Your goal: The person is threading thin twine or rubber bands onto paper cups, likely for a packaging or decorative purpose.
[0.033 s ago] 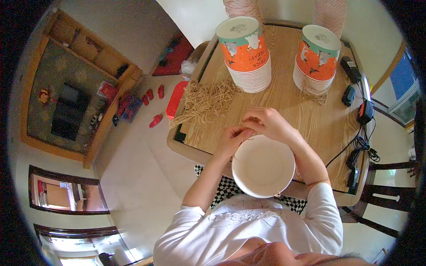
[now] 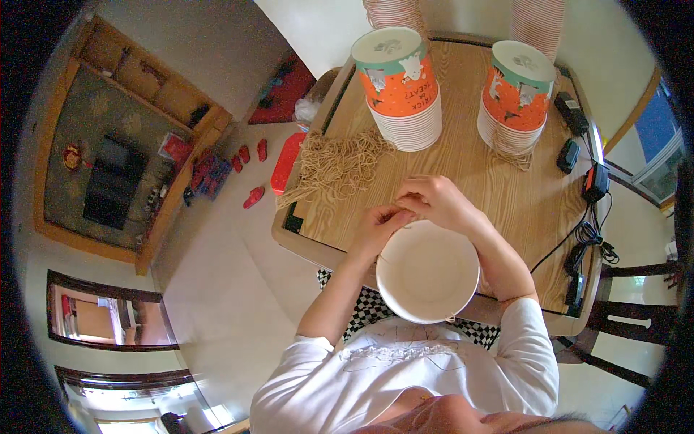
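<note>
A white paper bucket (image 2: 428, 273) is tilted with its open mouth toward me, between my forearms at the table's near edge. At its far rim my left hand (image 2: 377, 228) and my right hand (image 2: 436, 197) meet, fingers closed in a pinch on thin twine (image 2: 384, 256). One strand of it runs along the left rim; the part between my fingertips is mostly hidden. A small loop or knot of twine (image 2: 452, 317) sticks out at the near rim. Beyond my left hand lies a tangled heap of tan twine (image 2: 340, 163).
Two upside-down stacks of orange-and-white paper buckets, a left stack (image 2: 405, 94) and a right stack (image 2: 515, 94), stand on the wooden table (image 2: 463, 145). Black adapters and cables (image 2: 591, 231) line the right edge. A red tray-like object (image 2: 288, 163) sits at the left, a dark chair (image 2: 629, 318) at the right.
The paper bucket has shifted very slightly to the left. Both hands stay at its far rim, almost still.
</note>
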Action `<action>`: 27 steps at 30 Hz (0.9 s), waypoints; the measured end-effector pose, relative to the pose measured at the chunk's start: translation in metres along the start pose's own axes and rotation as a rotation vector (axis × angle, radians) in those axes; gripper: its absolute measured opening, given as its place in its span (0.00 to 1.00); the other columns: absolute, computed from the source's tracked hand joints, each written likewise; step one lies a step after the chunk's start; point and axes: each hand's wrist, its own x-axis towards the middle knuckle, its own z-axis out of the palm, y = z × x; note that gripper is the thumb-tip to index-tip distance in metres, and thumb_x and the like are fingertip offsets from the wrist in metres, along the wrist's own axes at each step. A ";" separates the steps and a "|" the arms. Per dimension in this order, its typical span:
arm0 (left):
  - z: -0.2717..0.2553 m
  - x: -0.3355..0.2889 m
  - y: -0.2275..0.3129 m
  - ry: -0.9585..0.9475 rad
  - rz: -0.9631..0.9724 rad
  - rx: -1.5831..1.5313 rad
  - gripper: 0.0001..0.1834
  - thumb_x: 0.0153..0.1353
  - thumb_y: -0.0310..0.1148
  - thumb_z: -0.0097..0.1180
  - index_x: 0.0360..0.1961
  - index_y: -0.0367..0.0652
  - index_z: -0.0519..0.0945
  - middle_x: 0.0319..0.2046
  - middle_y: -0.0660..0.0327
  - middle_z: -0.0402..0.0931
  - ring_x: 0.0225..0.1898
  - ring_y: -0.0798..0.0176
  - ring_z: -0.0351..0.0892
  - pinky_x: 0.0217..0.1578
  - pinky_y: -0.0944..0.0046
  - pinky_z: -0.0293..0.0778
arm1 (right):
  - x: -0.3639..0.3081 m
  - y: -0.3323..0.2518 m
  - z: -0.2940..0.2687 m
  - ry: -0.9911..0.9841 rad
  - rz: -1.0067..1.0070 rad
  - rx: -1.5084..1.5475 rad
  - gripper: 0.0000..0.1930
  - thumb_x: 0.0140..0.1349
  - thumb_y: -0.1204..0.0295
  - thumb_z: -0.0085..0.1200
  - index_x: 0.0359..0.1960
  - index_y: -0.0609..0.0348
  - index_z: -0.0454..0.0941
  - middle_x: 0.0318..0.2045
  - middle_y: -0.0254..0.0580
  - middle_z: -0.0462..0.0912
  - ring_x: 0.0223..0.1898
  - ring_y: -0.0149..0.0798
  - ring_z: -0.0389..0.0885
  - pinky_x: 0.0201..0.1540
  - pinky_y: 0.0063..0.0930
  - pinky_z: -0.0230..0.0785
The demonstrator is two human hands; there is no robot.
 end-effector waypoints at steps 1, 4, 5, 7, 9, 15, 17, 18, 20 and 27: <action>-0.001 0.001 -0.002 0.005 0.030 0.036 0.11 0.58 0.35 0.57 0.35 0.38 0.82 0.27 0.66 0.79 0.28 0.76 0.74 0.30 0.73 0.70 | 0.000 -0.001 0.000 -0.001 -0.001 0.001 0.07 0.54 0.73 0.54 0.32 0.63 0.73 0.25 0.45 0.76 0.27 0.43 0.77 0.31 0.32 0.69; -0.003 0.002 -0.010 0.034 0.012 0.047 0.10 0.57 0.34 0.58 0.34 0.38 0.81 0.26 0.66 0.79 0.28 0.76 0.74 0.29 0.73 0.71 | 0.001 -0.006 -0.001 0.009 0.046 0.044 0.07 0.54 0.72 0.54 0.31 0.62 0.74 0.25 0.45 0.76 0.29 0.46 0.77 0.32 0.34 0.69; -0.003 0.002 -0.012 0.034 0.011 0.047 0.10 0.57 0.34 0.58 0.34 0.38 0.81 0.26 0.66 0.79 0.28 0.76 0.74 0.29 0.73 0.71 | 0.001 -0.006 -0.001 -0.001 0.070 0.019 0.07 0.54 0.71 0.55 0.31 0.62 0.74 0.26 0.46 0.77 0.30 0.47 0.77 0.32 0.35 0.69; -0.002 0.002 -0.014 0.069 0.045 0.009 0.10 0.57 0.33 0.58 0.34 0.37 0.81 0.26 0.65 0.79 0.28 0.76 0.74 0.29 0.72 0.71 | 0.000 -0.004 0.000 -0.011 0.094 -0.006 0.08 0.54 0.70 0.55 0.30 0.62 0.75 0.26 0.46 0.77 0.30 0.49 0.77 0.32 0.36 0.69; -0.003 0.004 -0.016 0.074 0.074 0.034 0.09 0.56 0.33 0.58 0.34 0.37 0.81 0.25 0.65 0.79 0.28 0.76 0.74 0.29 0.72 0.71 | -0.001 0.002 0.004 -0.119 0.134 -0.047 0.11 0.56 0.62 0.51 0.34 0.55 0.76 0.29 0.47 0.80 0.33 0.53 0.78 0.35 0.43 0.71; -0.001 0.004 -0.013 0.086 0.067 0.099 0.08 0.55 0.32 0.59 0.32 0.37 0.82 0.24 0.65 0.79 0.27 0.75 0.74 0.28 0.72 0.70 | -0.002 0.001 0.002 -0.072 0.166 -0.102 0.07 0.53 0.71 0.55 0.30 0.62 0.76 0.23 0.47 0.78 0.27 0.49 0.78 0.30 0.36 0.70; -0.001 0.004 -0.015 0.088 0.067 0.100 0.08 0.55 0.32 0.59 0.32 0.37 0.82 0.24 0.65 0.79 0.27 0.76 0.74 0.28 0.72 0.70 | -0.002 -0.001 0.001 -0.042 0.146 -0.081 0.06 0.53 0.72 0.56 0.29 0.62 0.76 0.23 0.47 0.78 0.26 0.47 0.79 0.29 0.34 0.70; -0.001 0.004 -0.015 0.091 0.082 0.101 0.08 0.55 0.32 0.59 0.31 0.38 0.82 0.24 0.65 0.79 0.26 0.76 0.74 0.27 0.73 0.70 | -0.002 -0.002 0.001 -0.013 0.128 -0.060 0.06 0.52 0.73 0.56 0.29 0.62 0.76 0.23 0.47 0.78 0.25 0.46 0.79 0.29 0.33 0.70; -0.001 0.004 -0.016 0.093 0.097 0.101 0.08 0.55 0.32 0.59 0.31 0.38 0.82 0.23 0.65 0.79 0.26 0.76 0.73 0.27 0.73 0.69 | -0.002 -0.006 -0.001 -0.003 0.149 -0.029 0.06 0.51 0.73 0.57 0.29 0.62 0.76 0.23 0.47 0.79 0.25 0.44 0.79 0.29 0.32 0.71; -0.003 0.005 -0.019 0.105 0.094 0.096 0.07 0.55 0.32 0.59 0.26 0.38 0.80 0.19 0.69 0.74 0.22 0.78 0.68 0.22 0.74 0.63 | 0.001 -0.017 -0.008 0.077 0.232 0.063 0.06 0.52 0.74 0.57 0.29 0.64 0.76 0.23 0.45 0.79 0.26 0.37 0.80 0.31 0.29 0.72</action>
